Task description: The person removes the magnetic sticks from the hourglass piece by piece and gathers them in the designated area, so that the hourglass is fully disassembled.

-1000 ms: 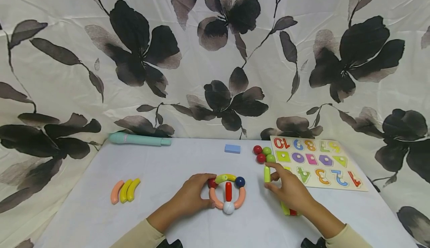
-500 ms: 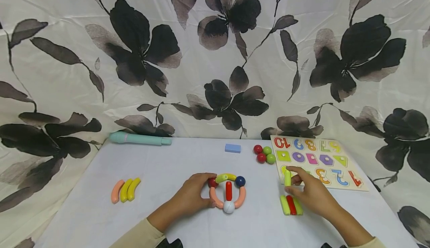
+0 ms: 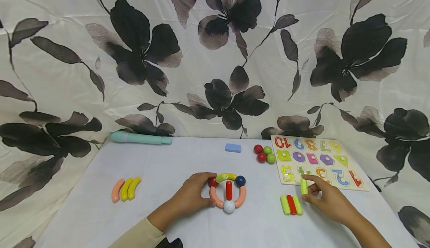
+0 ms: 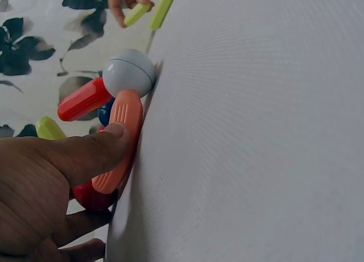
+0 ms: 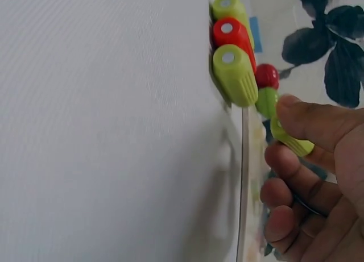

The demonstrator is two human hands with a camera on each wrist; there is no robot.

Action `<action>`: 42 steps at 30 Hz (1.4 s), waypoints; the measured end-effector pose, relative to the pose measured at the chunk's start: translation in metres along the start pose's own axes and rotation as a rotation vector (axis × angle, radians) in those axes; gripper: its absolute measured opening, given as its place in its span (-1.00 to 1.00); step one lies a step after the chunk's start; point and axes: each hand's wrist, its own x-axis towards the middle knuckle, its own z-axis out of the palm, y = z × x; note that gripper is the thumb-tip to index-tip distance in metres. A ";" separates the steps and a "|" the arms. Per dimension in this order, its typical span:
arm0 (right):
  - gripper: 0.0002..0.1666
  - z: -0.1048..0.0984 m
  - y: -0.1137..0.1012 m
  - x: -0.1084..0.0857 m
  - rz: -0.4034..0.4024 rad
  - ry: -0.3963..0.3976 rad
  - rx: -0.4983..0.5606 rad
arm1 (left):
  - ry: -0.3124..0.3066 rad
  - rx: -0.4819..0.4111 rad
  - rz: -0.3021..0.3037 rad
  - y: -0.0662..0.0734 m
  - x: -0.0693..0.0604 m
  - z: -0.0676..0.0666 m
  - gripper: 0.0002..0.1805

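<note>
My right hand (image 3: 327, 199) pinches a green stick (image 3: 304, 187) near three sticks (image 3: 291, 205), while my left hand (image 3: 189, 195) grips the ring (image 3: 241, 197) on its left side

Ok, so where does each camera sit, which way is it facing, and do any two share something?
Head: worn on the head, facing forward and down at the table; both the left hand and right hand show, plus the left sleeve.
Left wrist: on that wrist, facing the ring of sticks and balls; left hand close, right hand small at the top.
Right wrist: on that wrist, facing the row of three sticks; only the right hand shows.
Shared: both wrist views show the right hand pinching a green stick.
</note>
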 end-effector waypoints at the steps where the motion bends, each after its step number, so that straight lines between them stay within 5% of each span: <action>1: -0.24 -0.001 0.002 -0.001 -0.005 -0.015 0.007 | 0.001 0.000 -0.001 0.000 0.000 0.000 -0.13; 10: -0.22 -0.003 0.013 -0.007 0.043 -0.184 0.057 | 0.007 -0.006 -0.001 -0.001 0.000 0.001 -0.13; 16: -0.22 -0.001 0.016 -0.009 -0.007 -0.242 0.083 | 0.008 -0.005 0.000 0.000 0.000 0.000 -0.13; 27: -0.22 0.002 0.013 -0.010 -0.029 -0.253 0.050 | 0.010 -0.002 -0.016 0.000 0.000 0.002 -0.13; 32: -0.17 -0.002 0.007 -0.009 0.024 -0.235 0.019 | 0.010 -0.004 -0.023 0.001 0.000 0.002 -0.12; 42: -0.41 0.003 -0.038 0.010 0.042 -0.104 0.024 | 0.010 -0.002 -0.027 0.001 0.000 0.002 -0.12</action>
